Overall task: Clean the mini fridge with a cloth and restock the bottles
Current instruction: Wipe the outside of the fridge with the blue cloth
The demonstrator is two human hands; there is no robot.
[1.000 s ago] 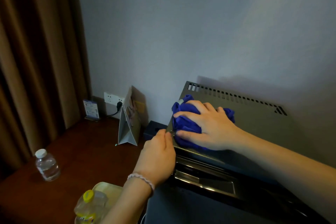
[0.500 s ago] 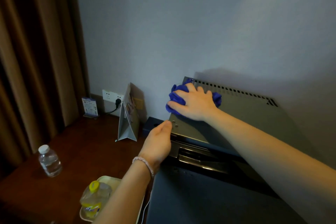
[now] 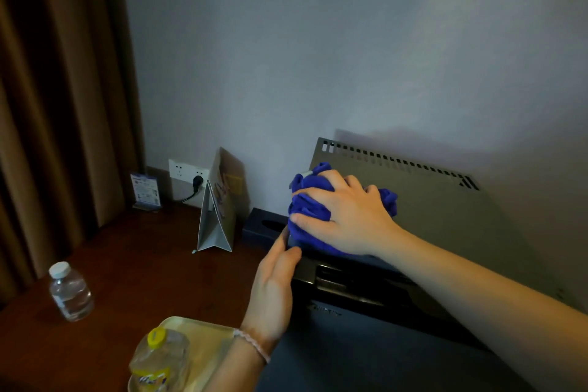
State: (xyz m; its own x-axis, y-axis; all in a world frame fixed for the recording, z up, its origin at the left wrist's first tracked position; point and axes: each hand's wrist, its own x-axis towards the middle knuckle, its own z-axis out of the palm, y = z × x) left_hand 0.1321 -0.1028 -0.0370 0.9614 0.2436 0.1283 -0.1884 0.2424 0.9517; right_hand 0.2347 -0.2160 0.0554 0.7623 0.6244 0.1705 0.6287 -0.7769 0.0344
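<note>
A plain pale wall (image 3: pixel 318 41) fills most of my view, with a brown curtain (image 3: pixel 57 89) down the left side and a dark wooden tabletop (image 3: pixel 133 274) running along below it. The mini fridge (image 3: pixel 429 232) stands at the right end of that tabletop, its back against the wall, and I am working on its grey top panel, the slotted vent strip along the rear edge.

My right hand (image 3: pixel 346 216) lies spread over the bunched blue cloth (image 3: pixel 305 207), fingers curled into its folds, pressing it down at the front left corner of the fridge top so the wad stays together as I rub. My left hand (image 3: pixel 275 280) rests against the fridge's left front corner, fingers fairly straight and thumb on the edge, holding nothing; I judge it is there to brace the fridge against the push of wiping.

Against the wall stand a folded paper sign (image 3: pixel 216 226), a socket with a plug in it (image 3: pixel 187 173) and a small blue card (image 3: pixel 144 189). A tray (image 3: pixel 210 337) at the near edge carries a yellow-capped bottle (image 3: pixel 160 360); a white-capped water bottle (image 3: pixel 70 291) stands apart near the left edge, both waiting outside the fridge.

Half a second ago the cloth was further back, near the vent; I have drawn it forward to the front left corner, as it lay a second ago. My left hand has stayed on its corner.
</note>
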